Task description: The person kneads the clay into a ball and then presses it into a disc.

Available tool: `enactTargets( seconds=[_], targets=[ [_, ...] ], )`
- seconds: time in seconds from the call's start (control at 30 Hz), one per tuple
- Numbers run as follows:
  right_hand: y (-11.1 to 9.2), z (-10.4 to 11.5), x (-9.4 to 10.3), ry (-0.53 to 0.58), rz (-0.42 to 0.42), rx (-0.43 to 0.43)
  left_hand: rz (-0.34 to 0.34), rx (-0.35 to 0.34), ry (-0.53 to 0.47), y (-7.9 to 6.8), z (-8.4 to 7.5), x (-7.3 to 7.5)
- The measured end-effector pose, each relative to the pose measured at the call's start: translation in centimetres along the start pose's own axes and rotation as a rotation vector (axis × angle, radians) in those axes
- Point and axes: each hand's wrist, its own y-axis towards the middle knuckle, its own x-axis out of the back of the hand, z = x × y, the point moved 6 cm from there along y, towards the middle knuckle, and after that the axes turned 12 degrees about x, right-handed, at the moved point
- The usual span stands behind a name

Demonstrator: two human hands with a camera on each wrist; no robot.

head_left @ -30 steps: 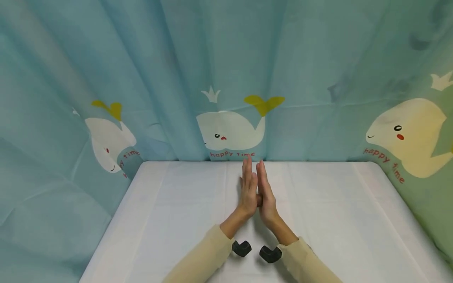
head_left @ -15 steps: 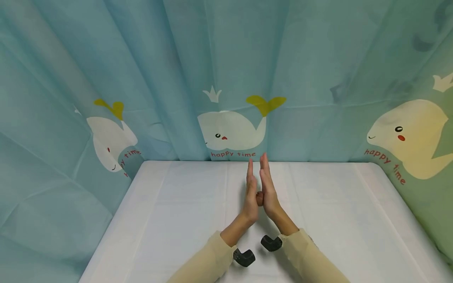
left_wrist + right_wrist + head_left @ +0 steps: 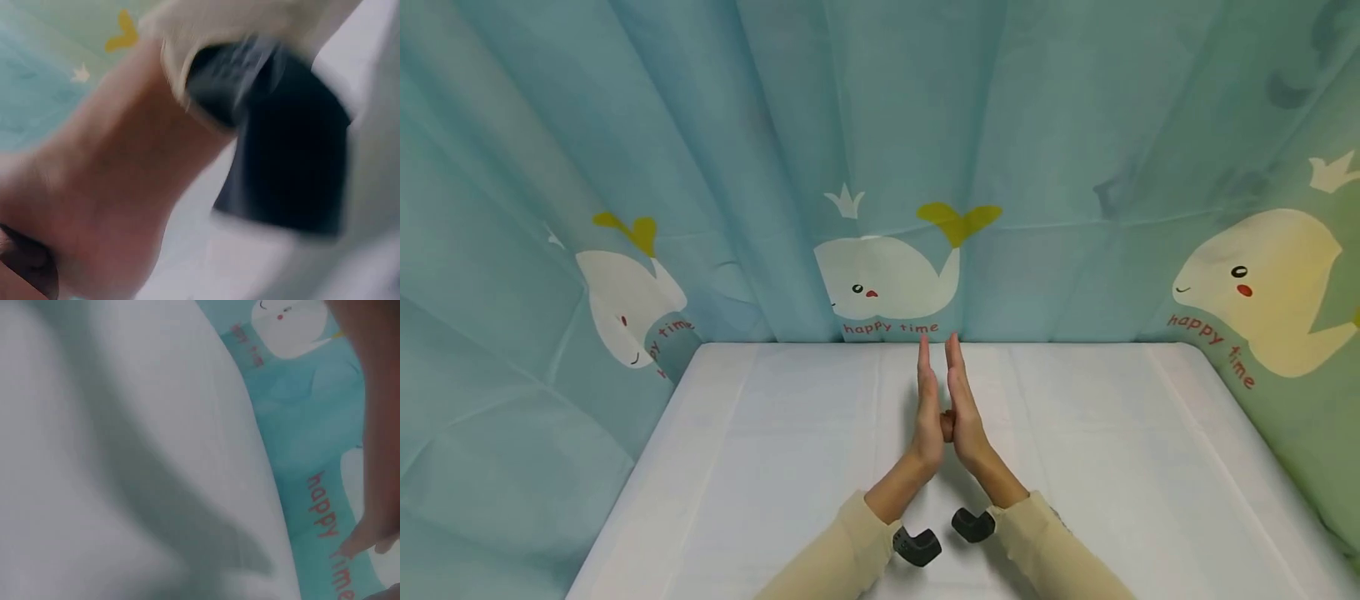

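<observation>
In the head view, a small brown lump (image 3: 947,426) is pressed between my two palms near the middle of the table; the palms hide most of it. My left hand (image 3: 928,417) stands on edge, fingers straight and pointing away. Facing it, my right hand (image 3: 966,412) is held the same way, its straight fingers leaning toward the left ones. Above the lump, a narrow gap separates the hands. In the left wrist view, the dark lump (image 3: 31,259) shows at the lower left, beside the heel of a hand (image 3: 94,250). Part of a hand (image 3: 381,444) fills the right wrist view's right side.
A white-covered table (image 3: 775,433) lies below the hands. Around its back and sides hangs a blue-green curtain (image 3: 1045,167) printed with whales. Each beige sleeve has a black wrist camera (image 3: 917,547) at its cuff. A blurred shadow (image 3: 156,487) falls across the table.
The palms have slid against each other: my left hand has drawn back toward me and my right has gone slightly forward, then back a little. The lump stays between them.
</observation>
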Motion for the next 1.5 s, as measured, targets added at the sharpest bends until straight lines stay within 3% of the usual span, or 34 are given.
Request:
enactTargets(
  seconds=[0.1,0.2,0.3,0.43,0.53,0.67,0.83,1.0,1.1,1.2,1.3,1.4,1.5],
  targets=[
    [-0.5,0.0,-0.5,0.004,-0.002,0.007,-0.066,-0.023,0.044,0.6,0.1,0.5],
    [-0.8,0.2,-0.8,0.066,-0.005,-0.002,-0.114,-0.026,0.148,1.2,0.3,0.9],
    [-0.7,0.7,-0.9,0.111,-0.017,0.003,-0.132,-0.032,0.264,1.5,0.8,1.1],
    [-0.3,1.4,-0.8,0.077,-0.020,0.023,-0.136,-0.056,0.321,1.5,1.1,1.2],
    [0.0,1.5,-0.7,0.050,-0.011,0.017,-0.120,-0.057,0.297,1.2,1.2,1.0],
    [0.4,1.5,-0.5,0.041,-0.018,0.023,-0.043,-0.046,0.174,0.7,1.1,0.4],
    [0.7,1.0,0.0,0.032,-0.032,0.026,0.039,-0.030,0.032,0.2,-0.3,0.0],
    [-0.7,0.4,-0.7,0.138,-0.031,0.011,0.078,-0.100,0.065,0.0,-3.1,-0.1],
    [-1.3,1.0,-1.8,0.222,-0.020,0.055,0.050,-0.133,0.146,0.5,-4.1,0.3],
    [-1.2,2.2,-2.2,0.240,-0.026,0.103,0.009,-0.128,0.237,1.3,-3.5,0.9],
    [-0.6,3.0,-1.9,0.195,-0.031,0.094,-0.009,-0.100,0.304,1.4,-2.4,1.1],
    [0.3,3.1,-1.0,0.146,-0.044,0.067,0.015,-0.069,0.306,0.8,-1.5,0.7],
    [1.1,2.6,0.2,0.110,-0.063,0.047,0.093,-0.019,0.210,-0.3,-0.7,0.0]
  ],
)
